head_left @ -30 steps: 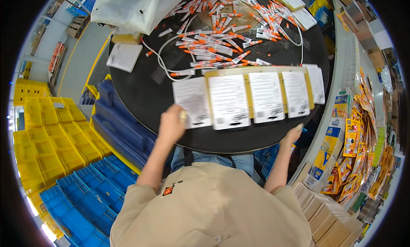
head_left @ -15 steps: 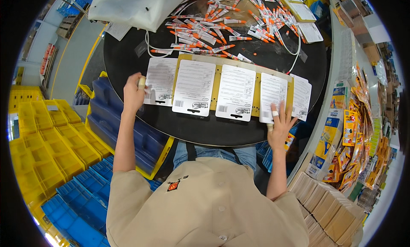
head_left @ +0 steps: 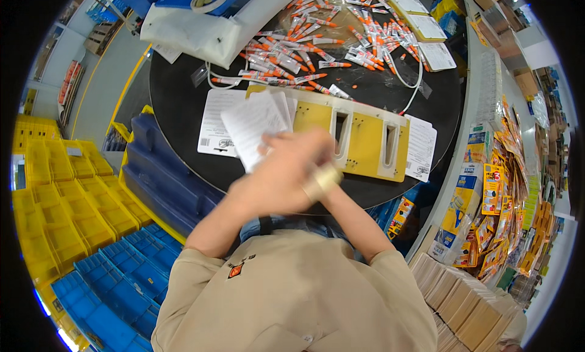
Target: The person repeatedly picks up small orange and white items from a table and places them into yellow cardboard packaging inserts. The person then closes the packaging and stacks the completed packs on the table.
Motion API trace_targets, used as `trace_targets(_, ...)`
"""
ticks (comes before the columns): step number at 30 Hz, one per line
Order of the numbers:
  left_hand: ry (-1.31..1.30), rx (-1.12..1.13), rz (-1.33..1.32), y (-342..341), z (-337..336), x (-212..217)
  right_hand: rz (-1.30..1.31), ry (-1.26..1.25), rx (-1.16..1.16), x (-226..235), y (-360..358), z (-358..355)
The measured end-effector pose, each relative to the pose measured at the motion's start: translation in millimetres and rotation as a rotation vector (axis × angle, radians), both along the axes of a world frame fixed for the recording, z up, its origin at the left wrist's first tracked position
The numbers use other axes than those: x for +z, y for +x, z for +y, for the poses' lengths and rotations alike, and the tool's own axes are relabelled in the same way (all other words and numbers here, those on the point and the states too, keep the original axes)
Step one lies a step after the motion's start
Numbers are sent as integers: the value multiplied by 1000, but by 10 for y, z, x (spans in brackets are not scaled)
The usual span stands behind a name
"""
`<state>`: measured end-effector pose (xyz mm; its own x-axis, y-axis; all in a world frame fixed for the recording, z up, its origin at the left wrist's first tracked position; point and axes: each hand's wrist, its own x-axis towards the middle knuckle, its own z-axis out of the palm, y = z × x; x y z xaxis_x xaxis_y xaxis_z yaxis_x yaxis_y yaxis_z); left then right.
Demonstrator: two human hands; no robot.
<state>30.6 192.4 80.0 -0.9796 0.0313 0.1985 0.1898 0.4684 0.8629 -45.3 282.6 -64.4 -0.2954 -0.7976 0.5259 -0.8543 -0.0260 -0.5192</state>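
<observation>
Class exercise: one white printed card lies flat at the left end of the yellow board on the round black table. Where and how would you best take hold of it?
Probably by its near left corner. The white card lies flat on the black table, so there is nothing to grasp from above. Its right side sits close against the yellow board and under the raised cards; the left edge lies free toward the table rim. Come from the left, lift the corner, then pinch.
</observation>
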Motion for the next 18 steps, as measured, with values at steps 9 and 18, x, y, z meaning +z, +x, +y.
trace_targets(9,69,-197,-125,-995,879,-806,-272,-743,-1576,383,-2433,3298)
trace_targets(18,-152,-74,-237,-1708,1280,-1447,-216,-548,-958,112,-3125,2458)
